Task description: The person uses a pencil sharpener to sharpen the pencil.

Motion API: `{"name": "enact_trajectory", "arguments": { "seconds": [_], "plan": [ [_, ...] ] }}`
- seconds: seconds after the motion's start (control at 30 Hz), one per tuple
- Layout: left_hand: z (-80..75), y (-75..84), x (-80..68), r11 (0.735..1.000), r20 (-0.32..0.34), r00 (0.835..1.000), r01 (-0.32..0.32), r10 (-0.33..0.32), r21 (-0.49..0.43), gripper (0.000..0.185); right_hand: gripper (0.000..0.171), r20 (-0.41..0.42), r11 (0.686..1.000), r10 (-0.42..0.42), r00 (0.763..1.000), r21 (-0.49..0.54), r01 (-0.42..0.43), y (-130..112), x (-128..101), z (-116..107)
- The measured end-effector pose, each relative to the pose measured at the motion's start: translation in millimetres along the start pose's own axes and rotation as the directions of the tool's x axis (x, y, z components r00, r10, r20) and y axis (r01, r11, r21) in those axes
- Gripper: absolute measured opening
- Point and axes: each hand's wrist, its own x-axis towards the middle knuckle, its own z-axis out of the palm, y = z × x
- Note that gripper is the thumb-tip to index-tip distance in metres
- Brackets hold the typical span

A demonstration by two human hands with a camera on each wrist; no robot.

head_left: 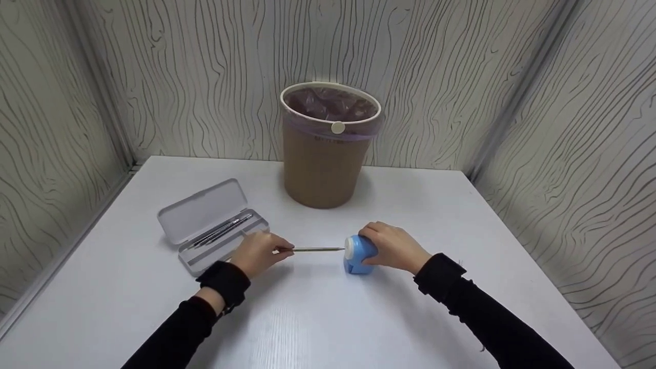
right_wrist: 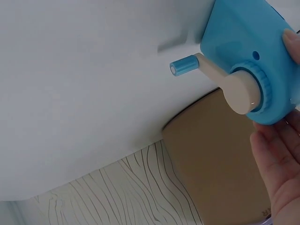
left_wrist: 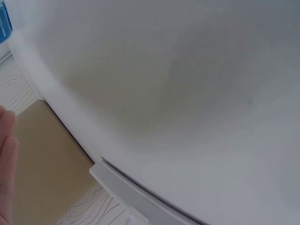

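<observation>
A slim pencil (head_left: 319, 249) is pinched between the thumb and fingers of my left hand (head_left: 260, 252), its point facing right. That point is at the pale round front of a blue pencil sharpener (head_left: 363, 254); whether it touches cannot be told. My right hand (head_left: 394, 247) grips the sharpener from above and behind. In the right wrist view the sharpener shows a white crank (right_wrist: 241, 91) with a blue knob (right_wrist: 184, 65). Only a few fingers (left_wrist: 6, 154) of the left hand show at the edge of the left wrist view.
Left of the hands lies an opened grey pencil case (head_left: 202, 212) with several dark pencils (head_left: 220, 231) in its tray. A brown bin (head_left: 325, 169) with a purple liner stands at the back of the white table (head_left: 287, 328), near the wood-patterned wall (head_left: 205, 77).
</observation>
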Motion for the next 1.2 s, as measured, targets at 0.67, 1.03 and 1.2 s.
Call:
{"name": "enact_trajectory", "arguments": {
  "seconds": [0.67, 1.03, 1.2],
  "plan": [
    [4.1, 7.8, 7.6, 0.999, 0.037, 0.999, 0.033, -0.034, 0.025, 0.01, 0.056, -0.032, 0.997, -0.073, 0.997, 0.005, 0.074, -6, 1, 3],
    [5.1, 8.2, 9.8, 0.999, 0.059, 0.997, 0.046, -0.046, -0.008, 0.01, 0.067, 0.128, 0.957, 0.06, 0.99, 0.274, -0.093, 15, 0, 1],
    [6.1, 9.6, 9.4, 0.999, 0.058, 0.998, 0.038, -0.039, 0.004, 0.01, 0.064, 0.159, 0.924, 0.049, 0.986, 0.369, -0.106, 24, 0, 7]
  ]
}}
